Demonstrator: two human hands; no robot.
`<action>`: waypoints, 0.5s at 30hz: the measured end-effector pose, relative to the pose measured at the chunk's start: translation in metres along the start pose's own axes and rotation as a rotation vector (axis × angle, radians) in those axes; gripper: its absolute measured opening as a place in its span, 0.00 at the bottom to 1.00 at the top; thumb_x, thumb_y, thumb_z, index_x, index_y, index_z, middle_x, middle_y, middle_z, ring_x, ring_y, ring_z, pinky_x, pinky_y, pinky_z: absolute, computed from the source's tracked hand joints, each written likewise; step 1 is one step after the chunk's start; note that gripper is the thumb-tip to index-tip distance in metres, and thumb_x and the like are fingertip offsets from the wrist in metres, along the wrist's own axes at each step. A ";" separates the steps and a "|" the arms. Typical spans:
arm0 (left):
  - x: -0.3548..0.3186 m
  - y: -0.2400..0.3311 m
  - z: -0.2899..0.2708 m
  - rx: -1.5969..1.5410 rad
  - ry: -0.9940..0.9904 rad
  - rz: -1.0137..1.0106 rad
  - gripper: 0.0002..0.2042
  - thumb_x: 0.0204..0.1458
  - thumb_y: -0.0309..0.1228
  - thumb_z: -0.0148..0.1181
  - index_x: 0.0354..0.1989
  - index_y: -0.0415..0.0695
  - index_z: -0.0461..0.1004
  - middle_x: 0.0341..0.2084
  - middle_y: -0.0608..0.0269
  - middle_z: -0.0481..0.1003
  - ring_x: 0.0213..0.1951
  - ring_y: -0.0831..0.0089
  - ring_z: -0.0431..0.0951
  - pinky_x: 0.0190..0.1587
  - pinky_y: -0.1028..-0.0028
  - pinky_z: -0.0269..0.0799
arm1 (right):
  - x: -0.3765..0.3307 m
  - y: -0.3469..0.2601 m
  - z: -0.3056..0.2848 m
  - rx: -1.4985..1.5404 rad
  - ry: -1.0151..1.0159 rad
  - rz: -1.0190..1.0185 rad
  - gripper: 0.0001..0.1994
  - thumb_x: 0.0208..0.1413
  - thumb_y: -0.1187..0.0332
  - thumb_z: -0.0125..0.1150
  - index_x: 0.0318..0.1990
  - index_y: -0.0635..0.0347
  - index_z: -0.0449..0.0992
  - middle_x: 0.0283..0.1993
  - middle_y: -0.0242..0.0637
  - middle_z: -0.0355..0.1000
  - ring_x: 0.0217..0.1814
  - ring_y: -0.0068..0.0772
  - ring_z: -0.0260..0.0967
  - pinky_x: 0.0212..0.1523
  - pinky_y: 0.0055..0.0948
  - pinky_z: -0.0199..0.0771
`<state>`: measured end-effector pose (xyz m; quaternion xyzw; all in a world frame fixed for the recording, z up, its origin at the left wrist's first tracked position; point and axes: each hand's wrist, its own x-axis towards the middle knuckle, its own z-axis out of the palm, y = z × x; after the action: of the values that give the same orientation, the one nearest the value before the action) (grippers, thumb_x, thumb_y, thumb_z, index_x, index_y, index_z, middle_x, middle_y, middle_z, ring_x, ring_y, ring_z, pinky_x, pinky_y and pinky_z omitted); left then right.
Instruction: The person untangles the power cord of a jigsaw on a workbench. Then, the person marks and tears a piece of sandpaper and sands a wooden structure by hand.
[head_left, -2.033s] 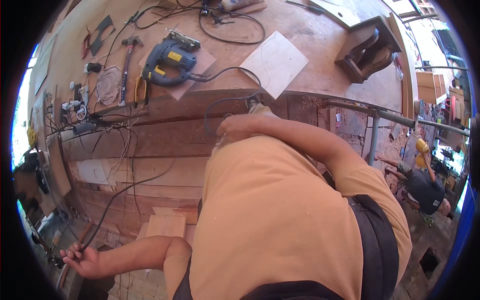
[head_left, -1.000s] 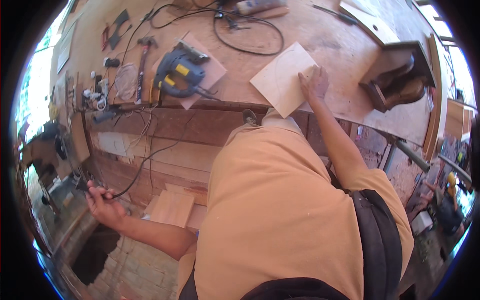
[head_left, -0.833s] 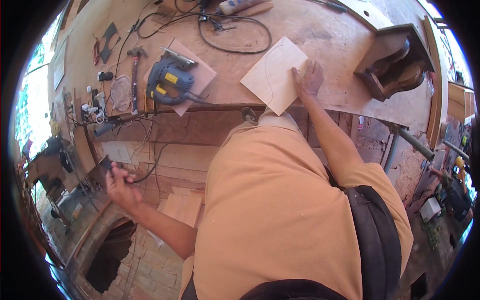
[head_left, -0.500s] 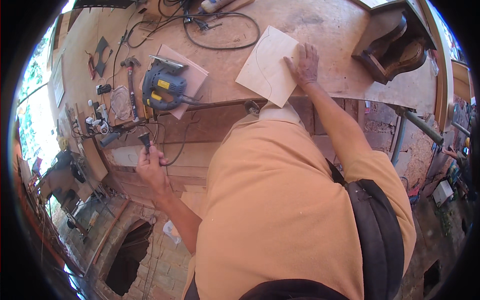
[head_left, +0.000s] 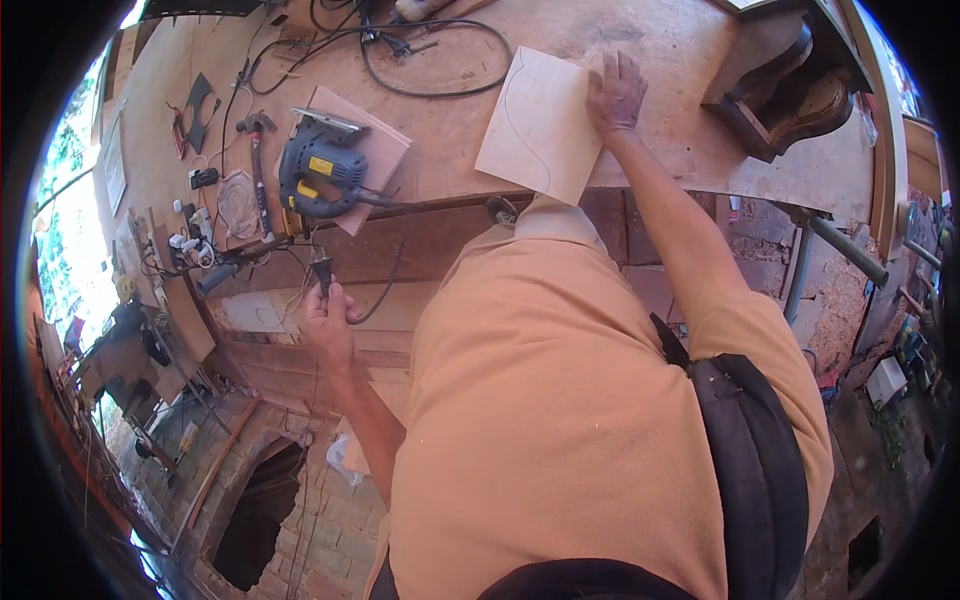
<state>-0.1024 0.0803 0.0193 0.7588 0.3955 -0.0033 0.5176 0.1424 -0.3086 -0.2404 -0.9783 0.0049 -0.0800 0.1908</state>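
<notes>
My left hand [head_left: 328, 318], off the front edge of the workbench, is closed on a black power plug [head_left: 321, 271] with its prong end pointing up. A dark cord loops away from it toward the jigsaw. The grey jigsaw [head_left: 325, 168] with yellow parts lies on its side on a few thin pinkish boards [head_left: 383, 152]. My right hand [head_left: 616, 95] rests open on the right edge of a pale plywood piece [head_left: 545, 125] and on the bench beside it. A curved pencil line runs down the plywood, whose near corner sits at the bench's front edge.
A hammer [head_left: 257, 165] lies left of the jigsaw, near small adapters and wires [head_left: 195, 240]. Black cable [head_left: 430, 92] coils at the back of the bench. A dark carved wooden bracket [head_left: 790, 85] stands at the right. The floor at lower left has a hole [head_left: 255, 525].
My left hand has moved right and slightly up with the plug. The plywood has turned a little clockwise, and my right hand has shifted slightly right and away.
</notes>
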 end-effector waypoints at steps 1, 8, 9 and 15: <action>-0.001 -0.002 0.000 -0.011 0.016 -0.019 0.10 0.58 0.29 0.55 0.44 0.36 0.71 0.20 0.69 0.69 0.17 0.85 0.65 0.23 0.82 0.68 | 0.001 -0.010 0.002 -0.110 0.128 0.006 0.30 0.54 0.49 0.54 0.58 0.60 0.64 0.63 0.50 0.57 0.66 0.53 0.52 0.65 0.52 0.48; -0.009 -0.013 0.003 -0.015 -0.007 -0.059 0.11 0.58 0.29 0.54 0.45 0.36 0.70 0.21 0.70 0.69 0.19 0.86 0.65 0.24 0.83 0.65 | -0.083 -0.113 0.003 0.538 -0.570 -0.661 0.38 0.52 0.44 0.54 0.63 0.64 0.57 0.66 0.54 0.53 0.70 0.55 0.46 0.68 0.49 0.44; -0.010 -0.014 0.004 -0.006 0.004 -0.050 0.11 0.58 0.29 0.54 0.45 0.36 0.70 0.21 0.70 0.69 0.19 0.86 0.65 0.24 0.83 0.65 | -0.101 -0.128 -0.001 0.570 -0.648 -0.798 0.37 0.52 0.45 0.55 0.62 0.63 0.58 0.66 0.54 0.53 0.70 0.55 0.46 0.68 0.48 0.44; -0.013 -0.023 0.002 -0.078 -0.032 -0.073 0.11 0.58 0.29 0.55 0.45 0.35 0.70 0.21 0.70 0.69 0.19 0.85 0.65 0.24 0.83 0.65 | -0.102 -0.133 -0.005 0.585 -0.526 -0.879 0.33 0.54 0.46 0.55 0.61 0.59 0.62 0.67 0.54 0.52 0.71 0.55 0.44 0.68 0.48 0.46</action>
<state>-0.1242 0.0740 0.0057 0.7229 0.4142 -0.0187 0.5527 0.0379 -0.1830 -0.2017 -0.7824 -0.4708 0.0955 0.3963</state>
